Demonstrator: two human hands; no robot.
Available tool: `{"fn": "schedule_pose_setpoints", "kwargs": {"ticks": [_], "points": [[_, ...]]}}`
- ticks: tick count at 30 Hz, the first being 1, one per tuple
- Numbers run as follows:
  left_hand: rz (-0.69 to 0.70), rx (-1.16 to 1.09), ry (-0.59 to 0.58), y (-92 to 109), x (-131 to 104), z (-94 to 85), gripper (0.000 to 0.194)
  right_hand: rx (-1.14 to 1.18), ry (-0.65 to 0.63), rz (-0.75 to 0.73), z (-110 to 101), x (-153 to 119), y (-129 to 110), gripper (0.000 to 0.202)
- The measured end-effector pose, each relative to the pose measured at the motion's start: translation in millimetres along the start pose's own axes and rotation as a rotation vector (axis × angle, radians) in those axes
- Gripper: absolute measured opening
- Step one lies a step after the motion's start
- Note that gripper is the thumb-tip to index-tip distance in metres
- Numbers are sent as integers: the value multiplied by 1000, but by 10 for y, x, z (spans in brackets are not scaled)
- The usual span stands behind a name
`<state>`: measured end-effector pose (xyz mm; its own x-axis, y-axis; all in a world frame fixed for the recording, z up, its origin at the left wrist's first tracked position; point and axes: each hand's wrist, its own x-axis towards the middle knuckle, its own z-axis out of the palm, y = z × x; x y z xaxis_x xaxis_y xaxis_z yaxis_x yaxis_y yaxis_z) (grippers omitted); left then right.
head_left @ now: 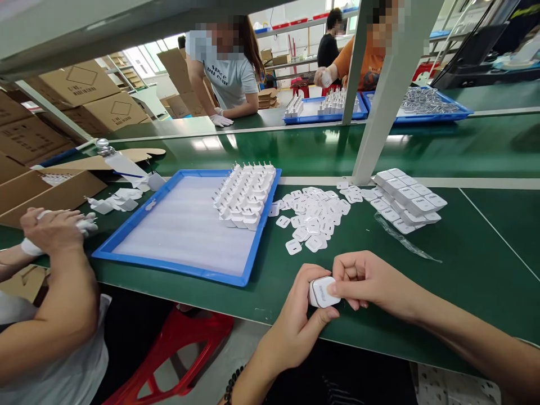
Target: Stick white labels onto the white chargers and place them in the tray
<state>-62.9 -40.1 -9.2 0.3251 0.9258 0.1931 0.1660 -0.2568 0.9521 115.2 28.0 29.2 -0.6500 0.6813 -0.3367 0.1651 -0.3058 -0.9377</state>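
My left hand (pixel 300 315) is closed around a small white charger (pixel 324 291), thumb below and fingers on its far side. The charger's flat, printed face is turned up. With its fingers curled, my right hand (pixel 366 281) grips the same charger from the right, the thumb pressed onto that face. A loose pile of thin white cover plates (pixel 312 216) lies on the green table just beyond my hands. To the right stand stacked blocks of white square pieces (pixel 407 194). Left of the pile, upright white chargers with metal pins (pixel 247 194) fill one side of a blue tray (pixel 189 272).
A grey post (pixel 379 95) rises behind the pile. A clear plastic strip (pixel 407 242) lies by the stacks. At left are a co-worker's hands (pixel 59 228), a carton (pixel 50 197) and a pump bottle (pixel 122 160). Other people and blue trays (pixel 439 117) are across the bench.
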Motion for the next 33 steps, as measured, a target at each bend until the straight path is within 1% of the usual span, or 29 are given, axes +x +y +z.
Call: {"fn": "schedule_pose_setpoints", "kwargs": {"ticks": [3,9,12,15,18,21,24,29,31,33], "points": [[-24,-28,-13,3,-2,2,26,-41,24,-29,20,-22,6,30],[-54,-95,-17,-5,-23,2,28,-91,50,-117,40,-60,0,36],[-36,-154,2,-26,-36,-9,30,7,-37,-123,42,-45,21,34],[1,-189,49,-66,-39,-8,28,170,-142,-107,63,-2,51,39],[63,-172,95,-99,-29,10,25,243,-143,-90,89,44,78,48],[117,-111,160,-99,-20,24,21,280,-103,-77,87,76,101,48],[127,-87,205,-92,-29,20,16,327,-39,-64,57,101,119,47],[136,-133,265,-138,-74,-1,17,372,175,-82,19,140,137,46],[140,-167,284,-154,-82,-7,18,396,218,-78,10,152,141,46],[133,-198,279,-149,-80,-16,21,407,229,-80,3,163,149,45]]}}
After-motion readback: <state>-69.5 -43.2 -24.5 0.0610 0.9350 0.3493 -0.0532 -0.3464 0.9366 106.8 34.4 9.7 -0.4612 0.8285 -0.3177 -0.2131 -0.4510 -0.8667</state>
